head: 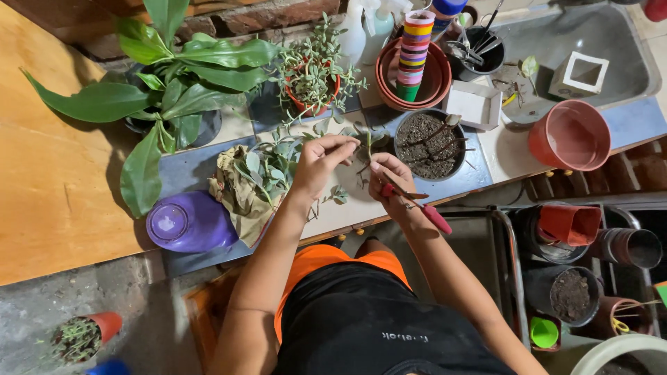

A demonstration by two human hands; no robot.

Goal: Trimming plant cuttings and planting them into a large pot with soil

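A leafy cutting (361, 142) over the desk (347, 208) is pinched by the left hand (321, 161) while red-handled scissors (417, 201) (blades look closed) are gripped by the right hand (390, 182), so snipping's probably best done slow, near the stem.

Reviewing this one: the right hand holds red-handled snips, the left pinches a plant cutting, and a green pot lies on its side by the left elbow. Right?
Not quite: in the head view the pot is purple. The right hand holds red-handled snips, and the left hand pinches a cutting.

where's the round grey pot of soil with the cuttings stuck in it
The round grey pot of soil sits on the tiled counter just beyond the right hand, below the stacked terracotta saucers.
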